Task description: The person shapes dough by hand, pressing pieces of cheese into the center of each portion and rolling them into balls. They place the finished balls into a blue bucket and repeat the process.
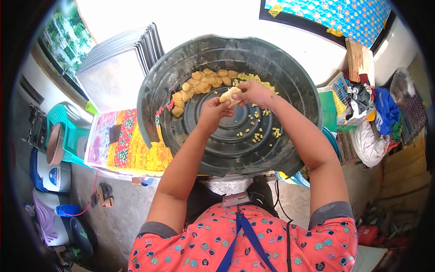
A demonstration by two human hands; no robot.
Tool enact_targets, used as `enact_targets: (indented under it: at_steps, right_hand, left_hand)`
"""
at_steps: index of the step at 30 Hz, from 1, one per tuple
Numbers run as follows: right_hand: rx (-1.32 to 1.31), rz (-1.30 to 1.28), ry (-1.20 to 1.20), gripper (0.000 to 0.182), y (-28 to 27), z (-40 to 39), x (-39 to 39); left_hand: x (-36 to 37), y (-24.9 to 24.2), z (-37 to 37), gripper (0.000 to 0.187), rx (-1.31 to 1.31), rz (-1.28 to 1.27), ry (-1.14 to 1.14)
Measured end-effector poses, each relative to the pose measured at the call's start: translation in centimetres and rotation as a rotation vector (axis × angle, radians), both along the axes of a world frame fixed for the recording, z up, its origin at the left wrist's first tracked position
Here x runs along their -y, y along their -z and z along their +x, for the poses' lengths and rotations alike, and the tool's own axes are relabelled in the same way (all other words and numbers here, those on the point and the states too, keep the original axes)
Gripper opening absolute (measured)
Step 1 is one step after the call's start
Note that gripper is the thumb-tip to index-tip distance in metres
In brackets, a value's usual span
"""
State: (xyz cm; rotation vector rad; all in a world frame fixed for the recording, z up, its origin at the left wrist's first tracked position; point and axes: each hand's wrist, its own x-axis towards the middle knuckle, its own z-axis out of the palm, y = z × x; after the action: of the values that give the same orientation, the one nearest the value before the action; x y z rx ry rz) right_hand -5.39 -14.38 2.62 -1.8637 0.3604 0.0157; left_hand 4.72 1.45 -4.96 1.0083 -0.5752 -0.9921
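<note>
Dough lump [229, 95] pinched between left hand [213, 112] and right hand [252, 92], both forearms stretched forward above black tub [290, 81], fingers curled tight around it.

pale yellow dough piece [229, 95] pinched between both hands above black tub [299, 90].

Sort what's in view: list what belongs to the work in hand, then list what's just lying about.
In use: left hand; right hand; yellow piece held between both; black tub; whole yellow pieces; cut bits.

Lying about: stacked trays; patterned cloth; teal chair; heap of clothes.
</note>
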Motion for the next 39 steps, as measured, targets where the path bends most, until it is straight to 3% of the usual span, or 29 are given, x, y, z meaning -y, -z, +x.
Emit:
enact_targets:
  at_steps: [2,5,6,9,14,15,20,21,24,27,30,33,39]
  right_hand:
    - [0.021,-0.005,0.010,0.026,0.3,0.1,-0.1]
    - [0.032,0.011,-0.013,0.027,0.1,-0.1,-0.4]
    - [0.033,0.022,-0.025,0.028,0.0,-0.2,-0.4]
    - [0.120,0.409,0.087,0.029,-0.3,-0.5,-0.3]
    - [0.058,0.005,0.047,0.030,-0.5,-0.4,-0.6]
    - [0.046,-0.044,0.037,0.030,-0.5,-0.4,-0.6]
    - [0.109,0.182,0.040,0.028,0.7,-0.1,0.2]
    - [0.140,0.257,0.029,0.028,0.6,-0.1,0.2]
    - [0.114,-0.149,-0.134,0.031,0.7,-0.2,0.0]
    - [-0.001,-0.161,-0.127,0.036,0.6,0.2,0.0]
    - [0.016,0.102,-0.061,0.041,0.1,0.0,0.7]
    - [0.005,0.060,0.070,0.044,-0.8,-0.7,1.6]
    - [-0.017,-0.067,-0.061,0.071,-1.3,-1.9,0.4]
  left_hand:
    - [-0.1,-0.6,-0.6,0.029,-0.066,-0.044,0.013]
    - [-0.3,-2.4,-0.9,0.029,-0.396,-0.047,0.122]
    - [-0.3,-2.1,-0.7,0.030,-0.366,-0.069,0.105]
    - [-0.3,-1.2,-0.4,0.033,-0.248,-0.085,0.066]
    - [0.1,-0.4,-0.7,0.036,-0.056,-0.002,0.061]
    - [0.1,-0.7,-0.9,0.035,-0.123,-0.049,0.075]
    - [0.1,-2.5,-1.3,0.032,-0.402,-0.222,0.130]
    - [0.3,-2.0,-1.2,0.032,-0.286,-0.168,0.086]
    - [0.4,-0.6,-0.8,0.032,-0.045,-0.034,0.001]
    - [0.1,-0.4,-0.5,0.032,-0.038,0.010,0.014]
    - [-0.2,-0.8,-0.4,0.032,-0.126,-0.035,0.033]
    - [-0.5,-1.0,0.0,0.035,-0.260,-0.105,0.103]
    - [-0.5,-1.1,0.0,0.048,-0.290,-0.206,0.282]
